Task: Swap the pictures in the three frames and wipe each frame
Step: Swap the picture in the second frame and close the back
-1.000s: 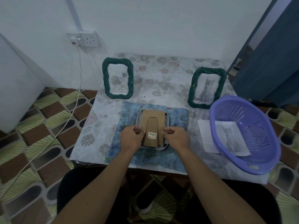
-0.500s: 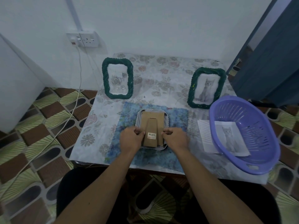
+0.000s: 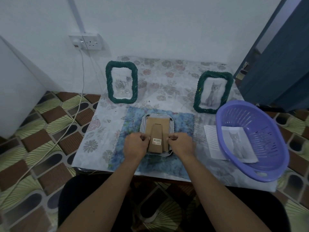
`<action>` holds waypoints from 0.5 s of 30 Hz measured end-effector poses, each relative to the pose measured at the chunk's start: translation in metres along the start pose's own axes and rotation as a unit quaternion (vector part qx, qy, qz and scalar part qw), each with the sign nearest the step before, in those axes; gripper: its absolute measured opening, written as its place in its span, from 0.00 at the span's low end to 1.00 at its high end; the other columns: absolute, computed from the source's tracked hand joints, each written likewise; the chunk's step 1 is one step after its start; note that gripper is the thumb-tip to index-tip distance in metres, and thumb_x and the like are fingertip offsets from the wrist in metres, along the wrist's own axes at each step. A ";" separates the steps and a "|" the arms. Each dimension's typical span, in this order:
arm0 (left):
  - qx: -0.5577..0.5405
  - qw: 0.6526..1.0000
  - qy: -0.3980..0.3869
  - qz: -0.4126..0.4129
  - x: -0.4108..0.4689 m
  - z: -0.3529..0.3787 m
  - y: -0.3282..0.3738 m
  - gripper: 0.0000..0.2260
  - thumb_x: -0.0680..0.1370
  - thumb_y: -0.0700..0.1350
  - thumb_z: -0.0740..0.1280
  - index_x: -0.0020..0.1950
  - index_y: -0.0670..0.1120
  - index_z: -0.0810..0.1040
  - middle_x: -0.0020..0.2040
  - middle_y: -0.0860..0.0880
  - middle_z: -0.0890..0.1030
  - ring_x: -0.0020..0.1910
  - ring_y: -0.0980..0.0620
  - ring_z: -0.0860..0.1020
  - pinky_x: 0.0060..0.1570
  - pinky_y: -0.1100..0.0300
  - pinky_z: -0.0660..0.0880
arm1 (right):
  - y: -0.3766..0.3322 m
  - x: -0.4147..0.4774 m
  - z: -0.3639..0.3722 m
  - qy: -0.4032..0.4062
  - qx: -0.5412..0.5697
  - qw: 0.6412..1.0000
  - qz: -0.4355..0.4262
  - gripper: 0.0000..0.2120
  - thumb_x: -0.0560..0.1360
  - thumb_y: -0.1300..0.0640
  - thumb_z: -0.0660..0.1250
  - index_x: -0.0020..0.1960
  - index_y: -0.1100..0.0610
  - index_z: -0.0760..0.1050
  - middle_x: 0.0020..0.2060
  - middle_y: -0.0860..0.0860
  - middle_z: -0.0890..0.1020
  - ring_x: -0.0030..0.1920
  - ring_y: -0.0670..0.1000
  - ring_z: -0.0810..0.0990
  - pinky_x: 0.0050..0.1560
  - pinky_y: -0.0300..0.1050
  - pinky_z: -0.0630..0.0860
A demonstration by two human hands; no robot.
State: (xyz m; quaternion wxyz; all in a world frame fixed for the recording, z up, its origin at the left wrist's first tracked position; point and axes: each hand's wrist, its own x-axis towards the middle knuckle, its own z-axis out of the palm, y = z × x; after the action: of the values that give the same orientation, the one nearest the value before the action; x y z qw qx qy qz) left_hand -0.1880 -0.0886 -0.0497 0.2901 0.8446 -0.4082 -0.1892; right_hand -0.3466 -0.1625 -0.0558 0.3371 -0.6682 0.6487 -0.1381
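While hands point(image 3: 135, 144) point(image 3: 181, 144) pinch a frame point(image 3: 157, 124), the basket point(image 3: 267, 129) holds a picture point(image 3: 237, 144).

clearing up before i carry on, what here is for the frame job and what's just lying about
For the job: white face-down frame with brown card back; green rope-rimmed rose frame; green rope-rimmed cat frame; paper cat print; purple plastic basket; blue cloth.
Lying about: white wall socket; white cable.

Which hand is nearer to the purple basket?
Right. The right hand holds the right edge of the face-down frame, on the side of the basket; the left hand holds the left edge, farther away.
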 end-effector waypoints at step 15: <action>-0.007 0.999 -0.026 0.017 0.005 0.001 -0.005 0.12 0.76 0.49 0.72 0.52 0.41 0.84 0.47 0.45 0.83 0.46 0.49 0.80 0.44 0.59 0.76 | 0.003 0.000 0.009 0.026 -0.004 0.991 -0.130 0.25 0.77 0.51 0.65 0.72 0.56 0.68 0.72 0.56 0.66 0.72 0.58 0.65 0.71 0.55 0.64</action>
State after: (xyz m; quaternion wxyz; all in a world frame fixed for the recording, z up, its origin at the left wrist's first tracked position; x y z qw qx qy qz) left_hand -0.1826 -0.0908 -0.0536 0.2888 0.8301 -0.4288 -0.2091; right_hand -0.3432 -0.1596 -0.0641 0.2962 -0.7444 0.5656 -0.1953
